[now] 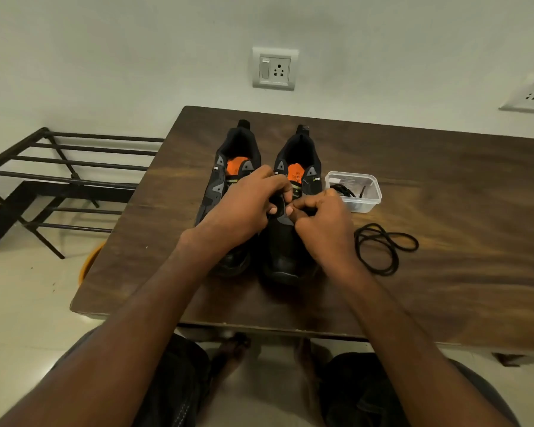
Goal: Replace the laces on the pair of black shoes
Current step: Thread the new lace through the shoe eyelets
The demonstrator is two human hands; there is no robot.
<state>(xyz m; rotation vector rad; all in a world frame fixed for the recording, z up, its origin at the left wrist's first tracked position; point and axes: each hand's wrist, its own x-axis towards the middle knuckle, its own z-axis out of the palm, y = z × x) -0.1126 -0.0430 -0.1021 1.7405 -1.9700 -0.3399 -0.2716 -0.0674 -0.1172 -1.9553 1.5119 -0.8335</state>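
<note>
black and grey, the two lace-less sports shoes with orange insoles stand side by side on the dark wooden counter (444, 186), heels away: left shoe (219, 180), then right shoe (293, 251), its long axis running toward the person. over its tongue the left hand (247, 204) and right hand (324, 223) meet, fingers (278, 204) pinched on something dark, seemingly the tongue. right of them lie one coiled black lace (383, 248) and one clear plastic tub (355, 192) holding another lace, nearer the right hand.
</note>
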